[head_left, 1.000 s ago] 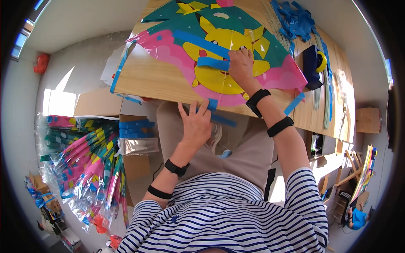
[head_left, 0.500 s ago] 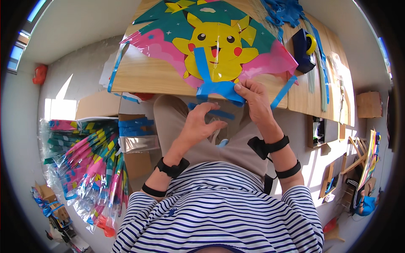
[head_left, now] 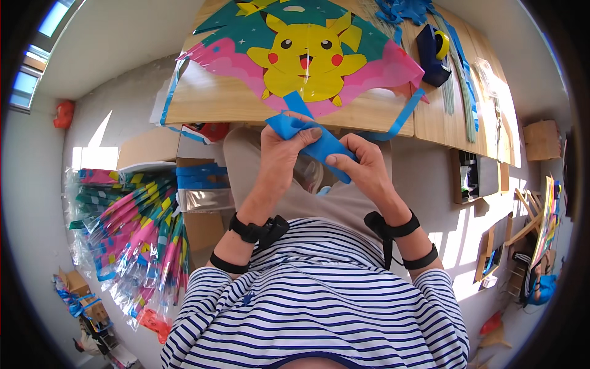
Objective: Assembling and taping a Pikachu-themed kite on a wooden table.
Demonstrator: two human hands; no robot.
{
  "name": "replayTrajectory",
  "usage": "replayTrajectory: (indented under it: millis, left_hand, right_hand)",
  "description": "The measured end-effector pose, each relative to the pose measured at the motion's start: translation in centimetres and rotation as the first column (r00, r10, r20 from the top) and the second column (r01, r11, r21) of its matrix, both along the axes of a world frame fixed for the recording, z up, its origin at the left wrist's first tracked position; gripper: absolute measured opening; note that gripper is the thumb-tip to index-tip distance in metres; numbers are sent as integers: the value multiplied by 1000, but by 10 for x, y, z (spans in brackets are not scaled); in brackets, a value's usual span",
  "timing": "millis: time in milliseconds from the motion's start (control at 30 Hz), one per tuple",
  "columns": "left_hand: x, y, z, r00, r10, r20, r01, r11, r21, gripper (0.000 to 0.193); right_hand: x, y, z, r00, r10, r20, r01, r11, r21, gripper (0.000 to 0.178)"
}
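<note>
A blue ribbon-like strip (head_left: 322, 145) is stretched between my two hands over my lap, just off the table's near edge. My left hand (head_left: 287, 142) pinches its upper left end, thumb on top. At its lower right end, my right hand (head_left: 359, 161) grips it between thumb and fingers. Part of the strip reaches up onto the table, toward the lower edge of a kite (head_left: 307, 61). The kite is green and pink with a yellow cartoon figure, and lies flat. Another blue strip (head_left: 405, 115) hangs from its right corner over the edge.
On the wooden table (head_left: 221, 106), right of the kite, stands a dark blue tape dispenser (head_left: 433, 56) with yellow tape. Beyond it lie thin sticks and a blue ribbon heap (head_left: 405, 11). Left of my knees, folded kites in clear plastic (head_left: 132, 230) are piled beside a cardboard box (head_left: 206, 232).
My left hand has moved up and closed on the blue strip, which was held only by my right hand. My right hand has come lower. The kite shifted slightly left and up in view.
</note>
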State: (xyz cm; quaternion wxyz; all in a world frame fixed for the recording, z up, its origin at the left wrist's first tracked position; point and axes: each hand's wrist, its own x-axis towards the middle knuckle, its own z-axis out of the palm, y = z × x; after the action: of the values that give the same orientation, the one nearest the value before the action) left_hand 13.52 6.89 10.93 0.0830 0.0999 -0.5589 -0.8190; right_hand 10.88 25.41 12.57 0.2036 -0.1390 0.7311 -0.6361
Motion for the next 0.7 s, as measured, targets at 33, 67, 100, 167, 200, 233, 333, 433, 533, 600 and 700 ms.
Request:
replayTrajectory:
  millis: [33,67,100,167,200,233,333,433,533,600,700]
  left_hand:
    - [1,2,3,1000,10,11,-10,1000,12,16]
    - [1,5,8,1000,18,20,-19,999,27,16]
    - [2,7,10,999,26,29,-27,999,42,16]
    - [1,9,11,1000,19,0,-19,999,43,16]
    - [1,9,11,1000,16,-15,-16,999,43,16]
    - [1,8,12,1000,22,8,-22,999,49,16]
    - [-1,4,11,996,55,64,-56,998,17,16]
    - [-2,-21,-8,988,128,86,-113,980,-161,16]
    - [5,-46,-26,977,170,127,-89,873,-480,18]
    - [12,-49,-22,967,174,188,19,682,-731,17]
    - [13,-59,-40,972,0,-233,-233,28,-972,15]
  right_hand:
    - [3,0,1,1000,15,12,-15,999,-30,26]
    - [5,0,2,999,29,21,-28,998,-57,26]
    - [6,0,2,999,43,31,-40,996,-85,27]
    - [3,4,-7,999,49,13,-49,999,-10,27]
    - [2,6,-11,999,53,4,-53,998,28,27]
    - [3,6,-13,1000,26,-4,-26,1000,1,26]
    - [4,7,-16,997,-70,16,71,993,-97,24]
    - [-3,24,-16,979,-188,80,200,964,-177,21]
    - [-15,60,-18,952,-304,37,306,943,-129,17]
    - [-22,83,-9,936,-349,-45,347,937,-50,16]
    - [-22,102,2,955,-296,-26,296,955,-1,14]
